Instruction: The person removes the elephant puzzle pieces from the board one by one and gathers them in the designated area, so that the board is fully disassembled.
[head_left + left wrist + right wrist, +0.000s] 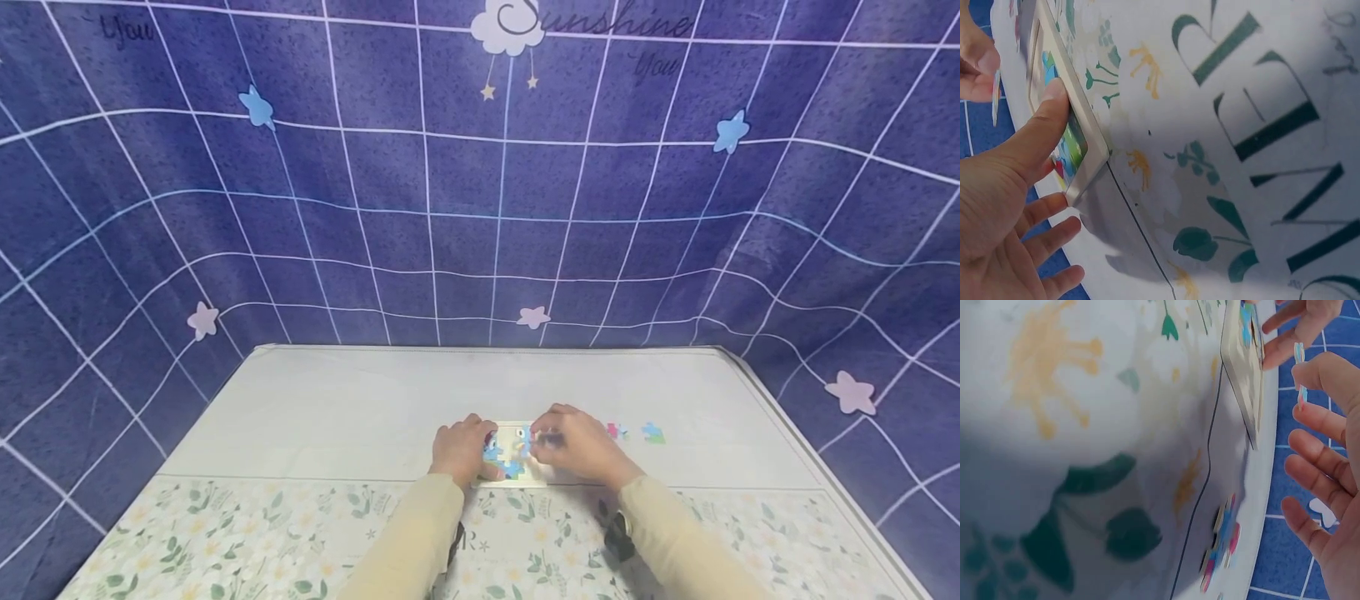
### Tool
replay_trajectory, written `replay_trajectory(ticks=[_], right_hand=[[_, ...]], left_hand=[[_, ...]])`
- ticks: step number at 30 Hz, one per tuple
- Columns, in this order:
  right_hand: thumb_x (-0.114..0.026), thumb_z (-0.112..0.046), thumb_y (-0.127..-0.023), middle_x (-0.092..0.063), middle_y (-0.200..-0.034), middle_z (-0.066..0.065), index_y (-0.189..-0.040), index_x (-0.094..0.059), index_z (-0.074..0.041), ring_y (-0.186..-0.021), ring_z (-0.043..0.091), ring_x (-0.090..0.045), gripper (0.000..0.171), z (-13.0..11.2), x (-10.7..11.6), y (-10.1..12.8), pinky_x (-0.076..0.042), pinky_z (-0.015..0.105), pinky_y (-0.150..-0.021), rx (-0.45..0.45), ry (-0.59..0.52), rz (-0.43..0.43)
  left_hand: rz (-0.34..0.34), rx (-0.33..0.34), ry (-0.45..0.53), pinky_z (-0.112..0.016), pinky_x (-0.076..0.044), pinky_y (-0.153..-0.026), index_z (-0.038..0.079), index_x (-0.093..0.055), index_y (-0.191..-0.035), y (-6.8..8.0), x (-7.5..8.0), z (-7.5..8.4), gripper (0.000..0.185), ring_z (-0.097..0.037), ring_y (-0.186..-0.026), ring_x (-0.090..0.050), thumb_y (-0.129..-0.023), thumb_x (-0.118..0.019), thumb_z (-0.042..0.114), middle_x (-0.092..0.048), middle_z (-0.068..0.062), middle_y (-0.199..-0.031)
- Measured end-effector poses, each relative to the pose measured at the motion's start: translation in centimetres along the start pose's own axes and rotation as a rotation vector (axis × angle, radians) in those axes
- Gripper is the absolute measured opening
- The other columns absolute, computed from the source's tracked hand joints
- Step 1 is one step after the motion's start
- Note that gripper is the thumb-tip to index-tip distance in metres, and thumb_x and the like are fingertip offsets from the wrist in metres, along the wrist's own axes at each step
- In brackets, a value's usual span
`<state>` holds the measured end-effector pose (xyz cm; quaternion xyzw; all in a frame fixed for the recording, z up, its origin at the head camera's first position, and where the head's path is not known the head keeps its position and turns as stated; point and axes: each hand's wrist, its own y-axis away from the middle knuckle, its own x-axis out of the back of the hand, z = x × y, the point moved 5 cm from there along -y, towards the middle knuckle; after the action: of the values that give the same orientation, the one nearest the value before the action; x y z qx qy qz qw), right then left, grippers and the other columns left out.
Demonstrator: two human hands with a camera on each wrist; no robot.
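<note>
A shallow pale wooden puzzle tray (525,482) lies on the table with several blue and green pieces (1074,150) set in it. My left hand (456,452) rests at its left side. In the left wrist view the thumb (1050,112) presses on the pieces, the index finger touches the tray's corner, and the other fingers extend loosely. My right hand (577,443) pinches a thin puzzle piece (1299,355) between thumb and index finger. The piece is held over the tray's right part, seen edge-on in both wrist views; its remaining fingers are spread.
Right of the tray lie loose puzzle pieces, one pink and blue (613,430) and one blue and green (653,433). A white, flower-printed cover (300,533) lies over the table. Behind it hangs a dark blue gridded curtain (465,242) with stars.
</note>
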<state>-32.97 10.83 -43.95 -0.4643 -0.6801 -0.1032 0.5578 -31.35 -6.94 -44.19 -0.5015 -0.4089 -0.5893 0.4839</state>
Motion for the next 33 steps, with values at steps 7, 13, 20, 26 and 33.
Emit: replay_trajectory(ticks=[7,13,20,26,33], right_hand=[[-0.081,-0.029,-0.085,-0.069,-0.097,-0.008,-0.103,-0.077,-0.015,-0.09,0.017,-0.068,0.023,1.1,0.8,1.2,-0.059,0.037,-0.08,-0.081,-0.011,-0.039],[-0.08,-0.027,-0.085,-0.068,-0.097,-0.007,-0.105,-0.076,-0.014,-0.085,0.016,-0.066,0.024,2.0,1.8,2.3,-0.058,0.032,-0.075,-0.084,-0.012,-0.045],[-0.081,-0.022,-0.086,-0.069,-0.098,-0.002,-0.106,-0.077,-0.011,-0.089,0.023,-0.067,0.023,3.4,3.4,3.9,-0.059,0.039,-0.079,-0.09,-0.068,-0.026],[-0.08,-0.021,-0.087,-0.069,-0.097,-0.003,-0.108,-0.077,-0.01,-0.091,0.024,-0.068,0.024,4.8,4.7,5.2,-0.059,0.045,-0.082,-0.11,-0.062,-0.016],[-0.08,-0.02,-0.087,-0.071,-0.099,-0.001,-0.107,-0.077,-0.008,-0.088,0.022,-0.067,0.024,6.0,5.9,6.5,-0.059,0.044,-0.08,-0.121,-0.028,-0.018]], left_hand=[[-0.004,-0.015,0.005,-0.045,-0.052,-0.097,0.015,-0.066,-0.132,0.2,0.5,0.1,0.079,-0.028,-0.113,-0.064,-0.064,-0.091,0.046,-0.066,-0.005,-0.123],[-0.025,-0.031,0.013,-0.048,-0.051,-0.1,0.015,-0.065,-0.134,0.0,0.3,-0.2,0.079,-0.029,-0.115,-0.063,-0.067,-0.091,0.048,-0.066,-0.006,-0.126],[-0.048,-0.029,0.022,-0.051,-0.048,-0.105,0.015,-0.064,-0.134,0.0,0.4,-0.2,0.079,-0.029,-0.116,-0.062,-0.068,-0.091,0.048,-0.066,-0.006,-0.126],[-0.057,-0.031,0.027,-0.053,-0.045,-0.108,0.013,-0.064,-0.135,0.0,0.6,-0.1,0.078,-0.029,-0.118,-0.061,-0.07,-0.091,0.047,-0.065,-0.006,-0.127],[-0.066,-0.025,0.051,-0.054,-0.044,-0.11,0.013,-0.063,-0.135,0.1,0.5,-0.2,0.078,-0.03,-0.118,-0.061,-0.07,-0.091,0.045,-0.064,-0.007,-0.128]])
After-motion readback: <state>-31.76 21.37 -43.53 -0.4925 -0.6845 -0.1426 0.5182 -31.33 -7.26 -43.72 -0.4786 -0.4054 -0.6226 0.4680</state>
